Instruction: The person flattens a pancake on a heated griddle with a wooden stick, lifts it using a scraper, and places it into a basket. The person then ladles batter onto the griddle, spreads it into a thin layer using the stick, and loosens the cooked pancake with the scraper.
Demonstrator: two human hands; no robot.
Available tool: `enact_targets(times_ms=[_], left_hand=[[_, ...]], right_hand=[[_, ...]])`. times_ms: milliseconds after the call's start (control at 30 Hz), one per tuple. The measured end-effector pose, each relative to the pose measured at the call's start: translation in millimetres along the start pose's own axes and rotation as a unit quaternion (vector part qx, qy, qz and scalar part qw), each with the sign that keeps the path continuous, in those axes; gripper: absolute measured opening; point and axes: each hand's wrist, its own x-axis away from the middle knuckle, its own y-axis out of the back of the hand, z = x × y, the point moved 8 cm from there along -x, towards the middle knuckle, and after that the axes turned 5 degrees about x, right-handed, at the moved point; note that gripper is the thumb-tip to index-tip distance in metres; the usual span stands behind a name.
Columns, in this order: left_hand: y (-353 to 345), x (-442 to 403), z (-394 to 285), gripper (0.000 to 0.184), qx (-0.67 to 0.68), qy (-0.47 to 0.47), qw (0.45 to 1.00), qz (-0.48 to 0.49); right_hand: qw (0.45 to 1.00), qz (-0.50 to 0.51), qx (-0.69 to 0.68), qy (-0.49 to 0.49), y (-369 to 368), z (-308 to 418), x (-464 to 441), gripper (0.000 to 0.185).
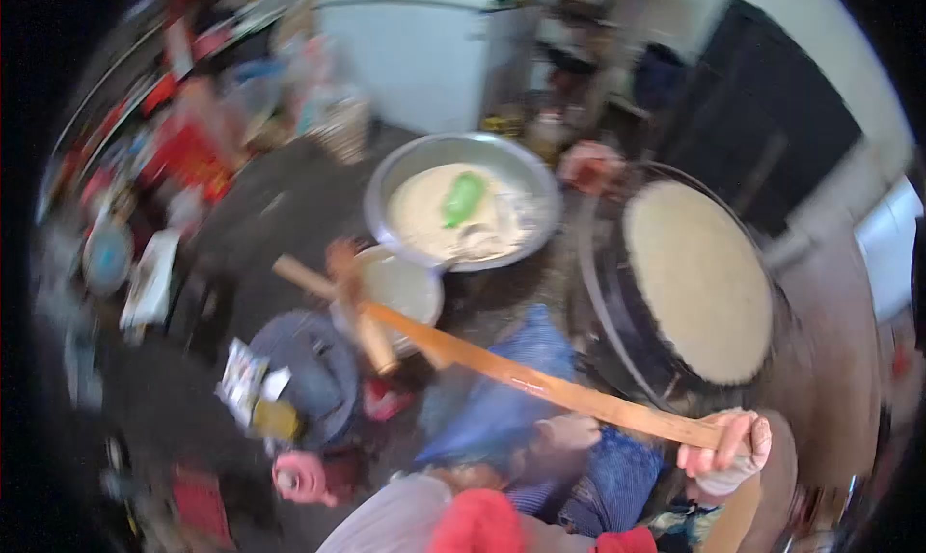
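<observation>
My right hand [728, 444] is closed round the right end of a long, flat wooden strip [526, 374]. The strip slants up to the left, over a pale bowl [400, 288]. Below its middle, above blue fabric [531, 355], is a blurred patch of skin that seems to be my left hand [564, 435]; its fingers cannot be made out. Beyond the strip, a large metal basin [381, 206] holds pale batter with a green object [464, 198] and a ladle in it. On the right is a round dark pan [627, 312] with a pale layer on it.
A round dark stool or lid [309, 360] bears packets at the left, with a pink object [301, 476] below it. Red and clear plastic bags [188, 148] lie at the upper left. A white cabinet [400, 56] stands at the back. A dark panel [762, 109] leans at the upper right.
</observation>
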Motion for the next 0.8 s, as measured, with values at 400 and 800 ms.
enact_targets(times_ms=[400,800], left_hand=[[154.7,-13.1,-65.4,0.058,-0.015,-0.027,0.946,-0.324],[144.5,-223.2,-146.8,0.090,-0.166,-0.247,0.955,-0.008]], right_hand=[[0.923,-0.336,-0.060,-0.178,24.6,-103.7,215.3,0.027],[0.740,-0.579,0.207,-0.272,22.9,-69.9,356.0,0.058]])
